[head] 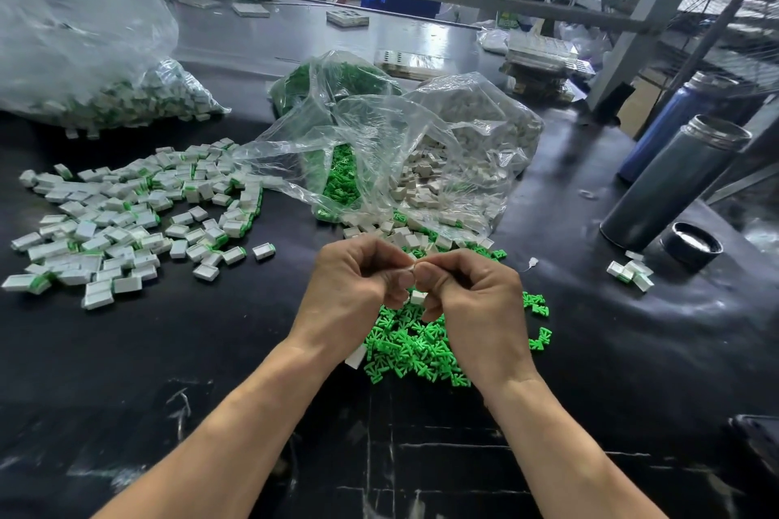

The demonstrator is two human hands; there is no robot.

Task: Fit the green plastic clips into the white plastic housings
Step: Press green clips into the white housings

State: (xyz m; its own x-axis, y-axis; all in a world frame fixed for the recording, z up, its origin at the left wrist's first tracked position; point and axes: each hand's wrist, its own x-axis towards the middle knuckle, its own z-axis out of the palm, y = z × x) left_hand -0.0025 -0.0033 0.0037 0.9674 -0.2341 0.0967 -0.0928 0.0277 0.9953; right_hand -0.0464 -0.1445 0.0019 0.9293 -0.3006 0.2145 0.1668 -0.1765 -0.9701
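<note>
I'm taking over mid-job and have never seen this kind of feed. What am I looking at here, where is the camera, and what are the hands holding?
There is one picture, from a camera worn on the worker's head, looking down at a dark table. No machine: two bare hands meet in the middle. The left hand and right hand together pinch a small white housing; whether a clip is in it is hidden. Beneath them lie loose green clips. The pile of finished pieces lies to the left. Open clear bags of parts sit behind, and a steel flask stands on the right.
</note>
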